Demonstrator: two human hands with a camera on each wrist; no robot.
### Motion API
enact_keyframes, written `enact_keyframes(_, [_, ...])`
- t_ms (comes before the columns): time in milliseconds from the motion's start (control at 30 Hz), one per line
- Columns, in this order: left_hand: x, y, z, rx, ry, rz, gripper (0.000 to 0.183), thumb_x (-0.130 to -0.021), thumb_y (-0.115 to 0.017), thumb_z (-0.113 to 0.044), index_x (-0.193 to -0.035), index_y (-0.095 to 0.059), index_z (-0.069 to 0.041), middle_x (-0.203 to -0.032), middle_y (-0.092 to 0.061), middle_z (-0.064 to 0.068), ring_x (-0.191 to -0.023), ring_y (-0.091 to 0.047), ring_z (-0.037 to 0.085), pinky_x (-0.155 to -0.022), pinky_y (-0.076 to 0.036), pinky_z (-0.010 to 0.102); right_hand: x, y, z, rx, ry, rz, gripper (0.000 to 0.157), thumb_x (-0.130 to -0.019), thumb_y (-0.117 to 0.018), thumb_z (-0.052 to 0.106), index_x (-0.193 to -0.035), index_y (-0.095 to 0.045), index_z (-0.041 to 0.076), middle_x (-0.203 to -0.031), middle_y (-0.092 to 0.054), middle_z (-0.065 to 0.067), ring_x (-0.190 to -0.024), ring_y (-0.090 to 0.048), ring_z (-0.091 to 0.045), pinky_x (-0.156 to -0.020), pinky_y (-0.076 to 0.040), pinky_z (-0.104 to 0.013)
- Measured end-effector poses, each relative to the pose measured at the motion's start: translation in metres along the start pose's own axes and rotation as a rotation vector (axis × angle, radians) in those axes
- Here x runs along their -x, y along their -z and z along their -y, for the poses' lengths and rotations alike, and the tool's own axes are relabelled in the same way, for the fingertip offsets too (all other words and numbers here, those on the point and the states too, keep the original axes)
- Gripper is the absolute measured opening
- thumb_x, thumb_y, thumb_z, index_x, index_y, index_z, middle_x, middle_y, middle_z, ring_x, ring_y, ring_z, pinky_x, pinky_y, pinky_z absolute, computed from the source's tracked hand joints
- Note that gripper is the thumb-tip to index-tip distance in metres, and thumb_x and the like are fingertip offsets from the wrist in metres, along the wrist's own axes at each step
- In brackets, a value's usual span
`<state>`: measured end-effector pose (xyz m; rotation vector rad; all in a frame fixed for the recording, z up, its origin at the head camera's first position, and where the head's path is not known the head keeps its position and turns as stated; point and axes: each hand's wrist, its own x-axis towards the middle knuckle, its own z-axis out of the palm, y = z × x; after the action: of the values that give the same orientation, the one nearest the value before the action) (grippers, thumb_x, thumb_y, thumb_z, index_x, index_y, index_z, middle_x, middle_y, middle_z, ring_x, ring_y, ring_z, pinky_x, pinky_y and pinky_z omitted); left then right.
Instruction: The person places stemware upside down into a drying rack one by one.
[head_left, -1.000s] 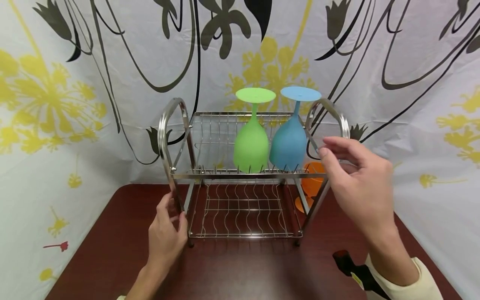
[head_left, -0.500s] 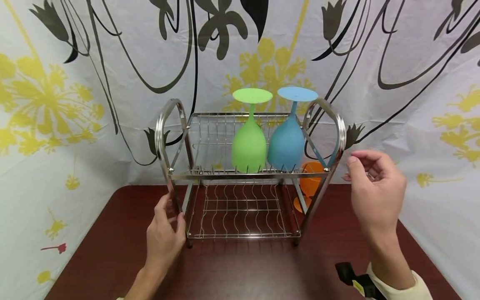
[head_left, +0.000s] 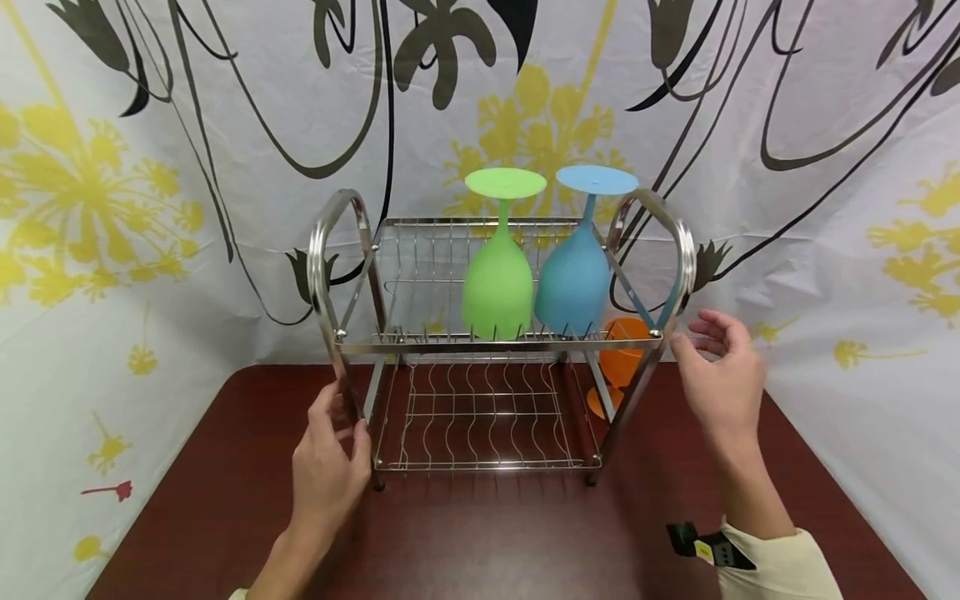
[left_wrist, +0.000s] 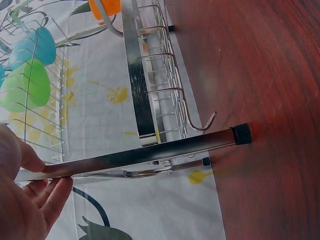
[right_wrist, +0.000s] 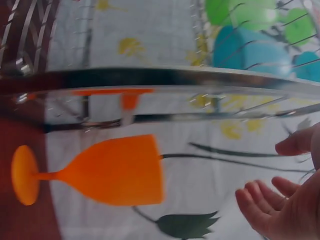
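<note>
A two-tier metal dish rack (head_left: 495, 347) stands on the table. Its upper tier holds a green goblet (head_left: 498, 287) and a blue goblet (head_left: 574, 283), both upside down with their bases on top. My left hand (head_left: 330, 462) grips the rack's front left leg (left_wrist: 150, 155), thumb on one side and fingers on the other. Beside the rack's right upright, my right hand (head_left: 722, 379) has its fingers loosely bent around nothing. An orange goblet (right_wrist: 117, 170) stands upright on the table at the rack's right side, partly hidden behind the upright in the head view.
The lower wire tier (head_left: 487, 414) has wavy bars. The dark red-brown table (head_left: 495, 533) extends in front and to both sides. Behind hangs a white curtain (head_left: 247, 100) with flower prints. In the right wrist view, another orange piece (right_wrist: 130, 100) shows behind the rack's rail.
My right hand moved right, away from the rack's upper right side, then came back left and a little lower toward the upright, its fingers loosening. My left hand stays on the leg.
</note>
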<state>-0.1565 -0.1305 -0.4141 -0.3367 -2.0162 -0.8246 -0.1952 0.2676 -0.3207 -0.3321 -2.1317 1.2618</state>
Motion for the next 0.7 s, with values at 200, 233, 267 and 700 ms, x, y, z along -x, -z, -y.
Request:
enact_keyframes(200, [0.001, 0.0, 0.001, 0.001, 0.009, -0.001, 0.062, -0.076, -0.065, 0.014, -0.133, -0.042, 0.007, -0.097, -0.063, 0.021, -0.081, -0.068, 0.028, -0.064, -0.059, 0.032, -0.01, -0.011, -0.03, 0.153, -0.054, 0.261, 0.09, -0.088, -0.066, 0.043, -0.157, -0.015, 0.014, -0.156, -0.032, -0.015, -0.135, -0.041, -0.037, -0.101, -0.042, -0.059])
enact_keyframes(233, [0.001, 0.0, 0.001, -0.001, 0.013, 0.002, 0.061, -0.077, -0.065, 0.014, -0.133, -0.042, 0.008, -0.097, -0.063, 0.021, -0.082, -0.068, 0.028, -0.065, -0.058, 0.031, -0.011, -0.014, -0.036, 0.173, -0.042, 0.298, 0.095, -0.088, -0.067, 0.044, -0.157, -0.01, 0.012, -0.157, -0.028, -0.018, -0.136, -0.038, -0.041, -0.102, -0.04, -0.062])
enact_keyframes(267, [0.001, 0.0, 0.001, 0.003, 0.01, -0.001, 0.061, -0.076, -0.065, 0.014, -0.133, -0.042, 0.008, -0.097, -0.063, 0.021, -0.082, -0.068, 0.028, -0.065, -0.058, 0.031, -0.012, -0.017, -0.041, 0.188, -0.03, 0.33, 0.1, -0.087, -0.069, 0.044, -0.157, -0.006, 0.009, -0.157, -0.025, -0.022, -0.135, -0.036, -0.045, -0.101, -0.038, -0.064])
enact_keyframes(700, [0.0, -0.001, 0.0, 0.011, 0.002, -0.013, 0.066, -0.075, -0.066, 0.016, -0.135, -0.042, 0.006, -0.099, -0.063, 0.02, -0.084, -0.067, 0.029, -0.063, -0.059, 0.034, -0.016, -0.051, -0.083, 0.183, 0.019, 0.397, 0.113, -0.082, -0.078, 0.038, -0.155, 0.003, 0.009, -0.15, -0.027, -0.032, -0.125, -0.041, -0.052, -0.096, -0.041, -0.066])
